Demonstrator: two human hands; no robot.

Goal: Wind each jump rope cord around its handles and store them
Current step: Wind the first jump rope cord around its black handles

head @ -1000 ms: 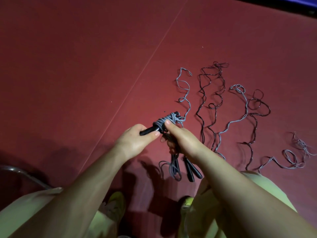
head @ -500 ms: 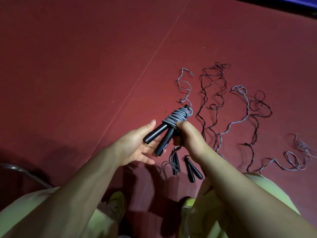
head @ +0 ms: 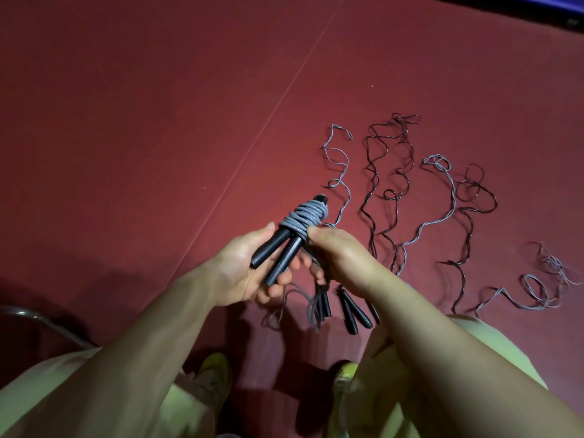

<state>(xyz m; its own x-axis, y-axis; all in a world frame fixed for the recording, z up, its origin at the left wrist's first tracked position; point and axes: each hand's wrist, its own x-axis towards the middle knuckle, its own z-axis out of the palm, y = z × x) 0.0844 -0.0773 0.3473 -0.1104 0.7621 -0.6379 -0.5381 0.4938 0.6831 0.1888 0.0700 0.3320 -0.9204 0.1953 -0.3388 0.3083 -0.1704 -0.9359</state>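
- A dark red floor mat fills the view, with a thin pale seam line running diagonally across it and a strip of blue along the top right edge
- The wound jump rope is held up above the mat, in the centre: 2 black handles side by side, tilted, their upper ends wrapped in a tight coil of grey cord
- The left hand lies palm up beneath the free ends of the 2 handles, fingers loosely curved under them and the thumb beside the outer handle
- The right hand grips at the lower edge of the coil, thumb tip pressed against the cord; its fingers curl out of sight behind the bundle
- More black handles lie on the mat just below the right hand, partly hidden by the wrist
- Loose cords trail away from them across the mat: a grey cord nearest the bundle, a dark cord beside it, then another grey cord tangled with a dark loop, and a grey tangle far right
- Pale green trouser legs and yellow-green shoes show at the bottom
- A curved metal tube is at the lower left edge
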